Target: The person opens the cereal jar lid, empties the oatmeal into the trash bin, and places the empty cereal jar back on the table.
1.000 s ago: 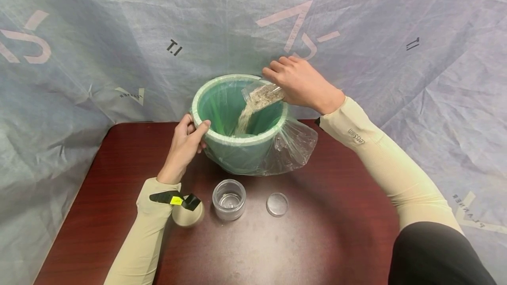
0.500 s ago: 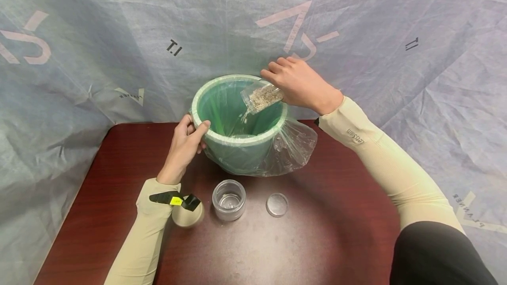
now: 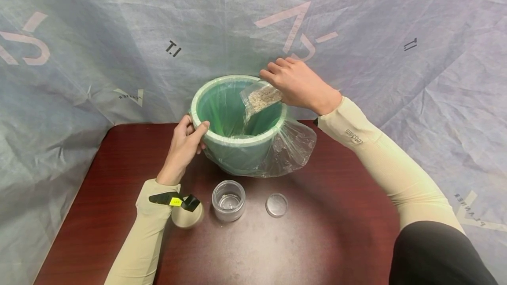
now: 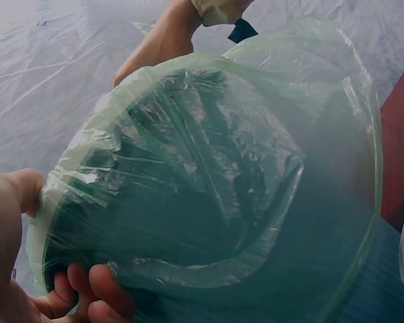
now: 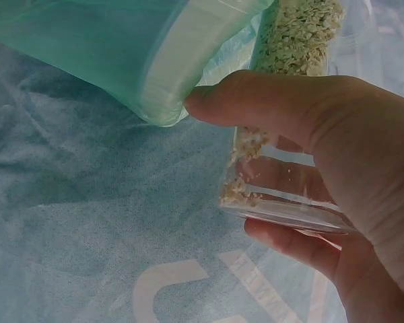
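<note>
My right hand (image 3: 302,83) grips a clear jar (image 5: 289,208) of pale oat flakes (image 5: 299,37), tipped with its mouth down over a green bin (image 3: 241,153). In the head view a thin stream of flakes falls from the mouth into the bin. The bin is lined with a clear plastic bag (image 3: 295,148) folded over its pale rim and bunched at the right. At the bin's left side my left hand (image 3: 183,146) pinches the rim, thumb on top and fingers on the outside. The left wrist view shows the fingers (image 4: 111,286) curled at the bagged rim.
In front of the bin, a second clear jar (image 3: 229,201) stands lidless on the dark red table (image 3: 336,232). A clear round lid (image 3: 276,205) lies to its right. Partly under my left wrist is a pale round lid (image 3: 188,217). A printed grey sheet (image 3: 222,25) hangs behind.
The stream of flakes has thinned, and fewer flakes are in the tipped jar's mouth. Both hands have stayed nearly in place.
</note>
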Motion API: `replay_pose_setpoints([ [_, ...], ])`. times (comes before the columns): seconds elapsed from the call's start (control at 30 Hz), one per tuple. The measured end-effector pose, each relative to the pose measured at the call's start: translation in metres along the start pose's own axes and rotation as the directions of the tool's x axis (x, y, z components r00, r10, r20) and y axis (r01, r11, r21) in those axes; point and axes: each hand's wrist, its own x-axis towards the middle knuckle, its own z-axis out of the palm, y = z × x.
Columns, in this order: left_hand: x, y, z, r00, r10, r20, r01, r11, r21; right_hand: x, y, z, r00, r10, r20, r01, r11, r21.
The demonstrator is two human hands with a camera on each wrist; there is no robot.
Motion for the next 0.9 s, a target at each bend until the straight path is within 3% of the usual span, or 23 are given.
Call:
replay_pose_setpoints([
  [0.9, -0.0026, -0.0014, -0.0029, 1.000, -0.001, -0.004, 0.001, 1.000, 0.000, 0.0037, -0.0052, -0.0008, 1.000, -0.009, -0.019, 0.009, 1.000, 0.019],
])
